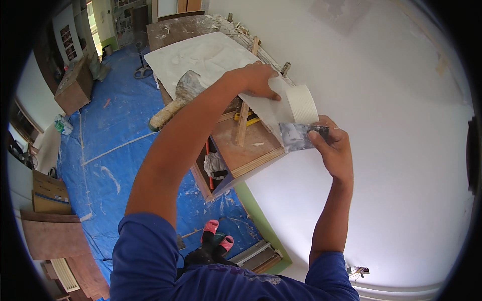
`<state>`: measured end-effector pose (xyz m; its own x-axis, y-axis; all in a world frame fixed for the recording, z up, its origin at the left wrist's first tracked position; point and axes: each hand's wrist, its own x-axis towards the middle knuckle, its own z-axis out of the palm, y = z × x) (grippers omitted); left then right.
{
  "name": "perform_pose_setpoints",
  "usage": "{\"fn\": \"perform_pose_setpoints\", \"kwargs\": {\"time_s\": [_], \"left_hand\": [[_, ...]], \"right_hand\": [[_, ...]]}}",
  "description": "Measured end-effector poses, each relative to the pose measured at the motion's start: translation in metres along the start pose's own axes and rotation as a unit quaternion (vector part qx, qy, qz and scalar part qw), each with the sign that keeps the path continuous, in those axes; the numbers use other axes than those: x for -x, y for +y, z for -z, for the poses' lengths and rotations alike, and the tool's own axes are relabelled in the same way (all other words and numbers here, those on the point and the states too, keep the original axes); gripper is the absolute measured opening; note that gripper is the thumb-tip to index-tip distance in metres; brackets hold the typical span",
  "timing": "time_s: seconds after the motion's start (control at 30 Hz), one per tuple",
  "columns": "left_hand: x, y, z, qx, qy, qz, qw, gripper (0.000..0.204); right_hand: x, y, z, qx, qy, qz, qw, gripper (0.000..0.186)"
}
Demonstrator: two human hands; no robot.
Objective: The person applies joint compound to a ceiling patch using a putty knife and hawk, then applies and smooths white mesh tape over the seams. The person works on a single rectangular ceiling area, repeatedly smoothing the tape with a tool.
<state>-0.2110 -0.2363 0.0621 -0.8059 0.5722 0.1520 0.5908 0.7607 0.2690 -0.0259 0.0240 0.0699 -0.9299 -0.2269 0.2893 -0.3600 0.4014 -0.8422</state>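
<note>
My left hand (pixel 253 80) grips a roll of white mesh joint tape (pixel 303 104) and a strip pulled off it, raised in front of the white wall (pixel 401 150). My right hand (pixel 334 148) holds a small metal putty knife (pixel 300 136), its blade laid against the loose tape strip just below the roll. Both hands are close together, almost touching across the tape. Behind my left forearm a wider trowel with a wooden handle (pixel 173 105) lies on a white plaster-covered board (pixel 201 55).
A wooden stand (pixel 246 150) holds tools under the board. Blue tarpaulin (pixel 115 150) covers the floor below. My feet in pink slippers (pixel 218 236) show far down. Cardboard and wooden boards (pixel 50 226) lie at the left. A floor fan (pixel 140 60) stands at the back.
</note>
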Motion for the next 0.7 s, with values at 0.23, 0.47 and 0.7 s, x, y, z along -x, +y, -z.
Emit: {"fn": "perform_pose_setpoints", "kwargs": {"time_s": [0.23, 0.47, 0.7], "left_hand": [[-0.025, -0.012, 0.000, -0.050, 0.069, -0.058, 0.995, 0.040], [-0.034, -0.012, 0.035, 0.159, 0.207, 0.024, 0.965, 0.037], [-0.018, 0.013, 0.074, 0.585, 0.228, 0.033, 0.778, 0.032]], "right_hand": [[0.007, -0.018, -0.005, 0.263, -0.033, 0.141, 0.954, 0.024], [-0.015, -0.045, -0.026, 0.392, -0.066, 0.121, 0.910, 0.029], [-0.067, -0.042, -0.017, 0.286, -0.140, 0.029, 0.947, 0.048]]}}
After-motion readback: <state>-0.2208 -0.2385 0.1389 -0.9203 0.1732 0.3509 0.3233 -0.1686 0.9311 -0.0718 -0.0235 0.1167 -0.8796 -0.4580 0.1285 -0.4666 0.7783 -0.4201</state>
